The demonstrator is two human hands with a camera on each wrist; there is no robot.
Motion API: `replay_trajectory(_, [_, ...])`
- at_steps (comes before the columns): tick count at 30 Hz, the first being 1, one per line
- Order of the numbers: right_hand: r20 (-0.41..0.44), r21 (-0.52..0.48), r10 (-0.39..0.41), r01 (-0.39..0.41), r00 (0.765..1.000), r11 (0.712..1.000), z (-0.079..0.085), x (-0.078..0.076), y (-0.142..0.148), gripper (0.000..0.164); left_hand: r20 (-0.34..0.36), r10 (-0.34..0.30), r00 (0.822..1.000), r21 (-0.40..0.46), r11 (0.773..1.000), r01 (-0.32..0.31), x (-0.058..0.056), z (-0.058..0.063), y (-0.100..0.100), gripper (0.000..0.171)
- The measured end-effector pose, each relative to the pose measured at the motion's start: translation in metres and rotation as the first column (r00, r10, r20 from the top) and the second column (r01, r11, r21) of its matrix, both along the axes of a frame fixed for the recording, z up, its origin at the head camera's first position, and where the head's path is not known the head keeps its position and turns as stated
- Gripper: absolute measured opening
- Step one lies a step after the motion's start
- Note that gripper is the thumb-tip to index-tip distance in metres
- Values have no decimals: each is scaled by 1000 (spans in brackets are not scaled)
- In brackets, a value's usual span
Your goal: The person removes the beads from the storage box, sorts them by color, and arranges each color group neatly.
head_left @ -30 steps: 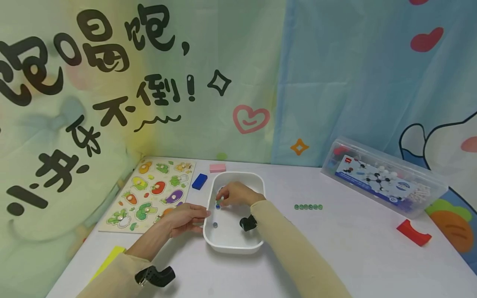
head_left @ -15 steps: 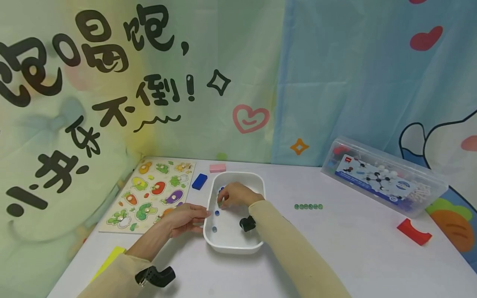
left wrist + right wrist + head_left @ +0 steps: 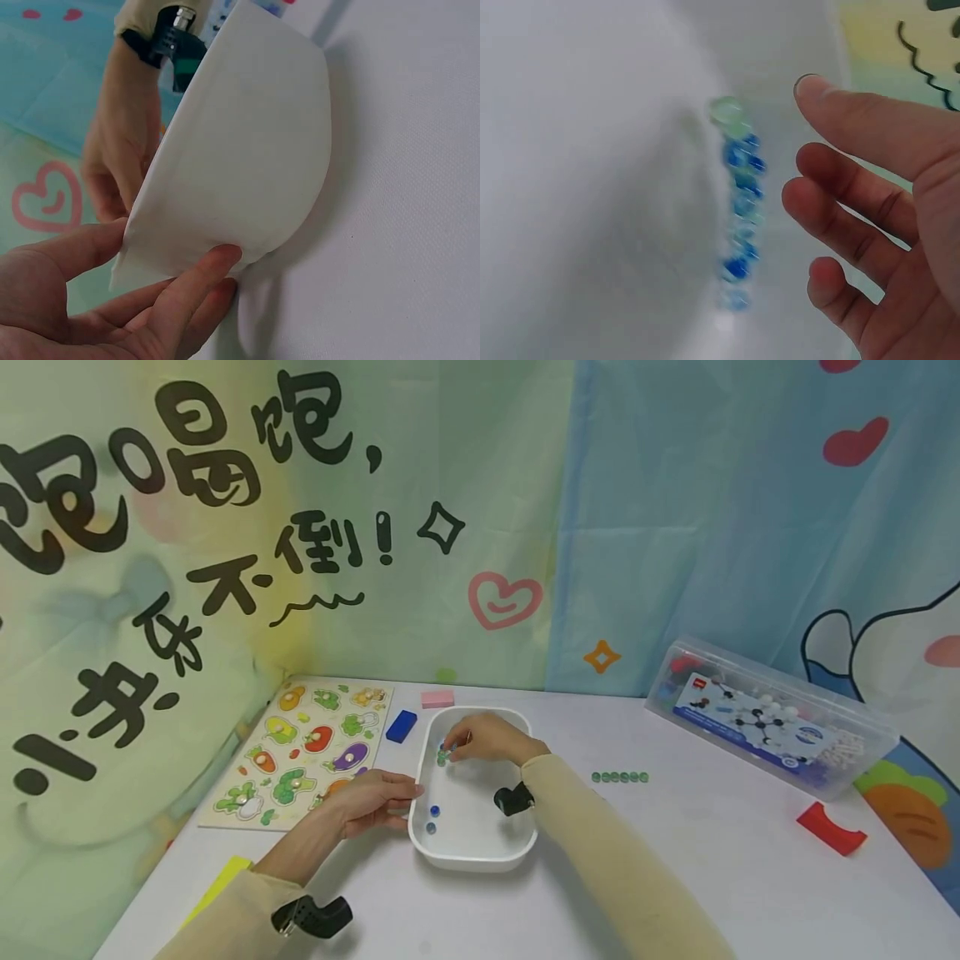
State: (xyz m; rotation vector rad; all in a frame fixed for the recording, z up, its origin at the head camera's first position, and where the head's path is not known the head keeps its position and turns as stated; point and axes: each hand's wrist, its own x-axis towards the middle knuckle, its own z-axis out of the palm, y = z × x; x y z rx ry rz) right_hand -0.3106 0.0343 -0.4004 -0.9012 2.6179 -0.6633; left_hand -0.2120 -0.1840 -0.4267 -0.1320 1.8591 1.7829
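Note:
My left hand [image 3: 382, 797] holds the near-left side of a white tray [image 3: 480, 862]. In the left wrist view its thumb is at the rim and its fingers [image 3: 214, 262] lie against the outer wall near the base. Over the tray's far half is my right hand [image 3: 491, 739], fingertips close to small green glass marbles [image 3: 442, 757] by the left wall. The right wrist view shows its fingers spread, with nothing between them, beside a line of blurred blue and green marbles [image 3: 742, 199]. Towards the tray's front lie a blue marble [image 3: 435, 811] and a greyish-blue marble [image 3: 431, 828].
Right of the tray, several green marbles [image 3: 620, 777] form a row. A vegetable puzzle board [image 3: 300, 747], a blue block [image 3: 401, 726] and a pink block [image 3: 437, 699] lie to the left and back. A clear box [image 3: 772, 718] and a red arched block [image 3: 832, 828] are at right.
My right hand has moved back and slightly right within the tray, uncovering green marbles at the left wall. A blue marble has rolled towards the tray's front. My left hand has stayed put.

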Motion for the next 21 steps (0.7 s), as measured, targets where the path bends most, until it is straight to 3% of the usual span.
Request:
replay_trajectory(6, [-12,-88,-18,17,1000,996,23,1,49,20,-6,4,1000,-28,1000,-4,0,0,3,50])
replay_trajectory(13, [-45,-129,-130,123,990,984,40,7,136,23,-19,-5,1000,-41,999,4,3,-1,2,50])
replay_trajectory(21, [-26,-81,-296,293,955,953,23,19,240,33,-24,-4,1000,-47,999,3,2,1,1,49])
